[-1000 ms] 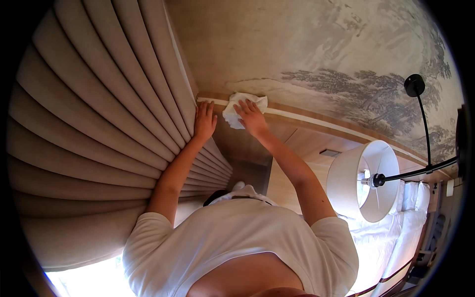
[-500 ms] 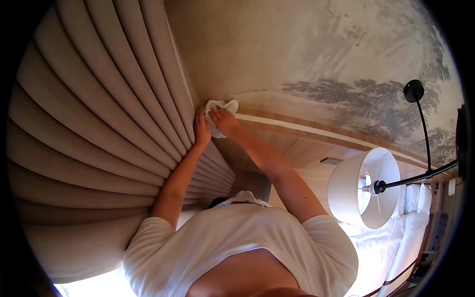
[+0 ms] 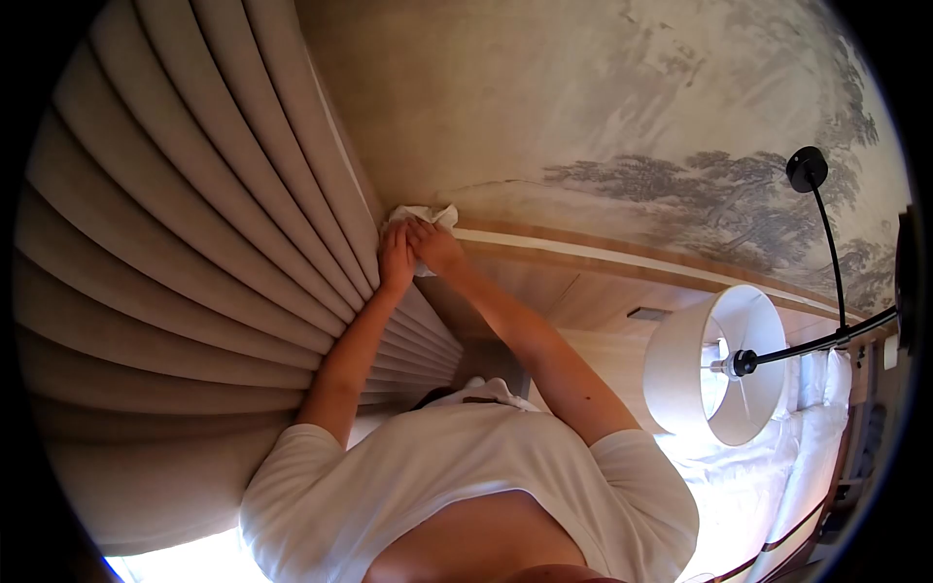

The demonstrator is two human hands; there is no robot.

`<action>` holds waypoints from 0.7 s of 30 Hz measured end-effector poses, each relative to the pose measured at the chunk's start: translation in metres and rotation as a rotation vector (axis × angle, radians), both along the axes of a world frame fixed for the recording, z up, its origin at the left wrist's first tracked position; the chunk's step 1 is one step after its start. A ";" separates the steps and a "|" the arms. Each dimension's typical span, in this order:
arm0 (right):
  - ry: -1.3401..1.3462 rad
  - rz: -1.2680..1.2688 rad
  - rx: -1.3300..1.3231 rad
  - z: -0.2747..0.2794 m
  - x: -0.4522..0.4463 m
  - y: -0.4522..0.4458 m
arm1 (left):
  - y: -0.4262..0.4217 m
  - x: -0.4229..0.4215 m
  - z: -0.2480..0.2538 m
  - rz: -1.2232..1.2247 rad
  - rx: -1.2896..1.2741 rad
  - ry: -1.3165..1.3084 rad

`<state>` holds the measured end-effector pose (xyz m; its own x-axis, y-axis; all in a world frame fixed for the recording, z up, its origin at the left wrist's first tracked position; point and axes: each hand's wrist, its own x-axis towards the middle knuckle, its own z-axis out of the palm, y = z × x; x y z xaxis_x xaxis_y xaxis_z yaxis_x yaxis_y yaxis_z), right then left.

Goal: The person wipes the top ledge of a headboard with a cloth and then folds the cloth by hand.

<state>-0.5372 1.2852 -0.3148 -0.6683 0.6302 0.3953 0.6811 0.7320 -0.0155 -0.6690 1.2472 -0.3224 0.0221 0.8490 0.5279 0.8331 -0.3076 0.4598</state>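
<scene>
A crumpled white cloth lies on the wooden ledge, in the corner where the ribbed upholstered panel meets the wall. My right hand is closed on the cloth, which sticks out beyond its fingers. Close against it, my left hand has its fingers bent over the cloth's left side, beside the panel. The fingertips of both hands meet, and part of the cloth is hidden beneath them.
On the right, a white lamp shade hangs from a black curved arm. A wood-edged ledge runs along the mural wall. White bedding lies at lower right.
My left hand's fingers have come over from beside the panel onto the cloth, against my right hand. The cloth and right hand have shifted slightly left in view.
</scene>
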 end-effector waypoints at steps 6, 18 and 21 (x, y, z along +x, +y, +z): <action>0.028 0.042 0.034 -0.006 0.025 -0.002 | -0.002 0.014 -0.002 -0.039 0.053 0.127; 0.054 0.025 0.002 0.011 0.080 -0.024 | -0.001 0.052 -0.002 -0.071 -0.107 0.267; 0.039 0.008 0.006 0.003 0.076 -0.019 | -0.006 0.052 0.003 -0.045 -0.123 0.322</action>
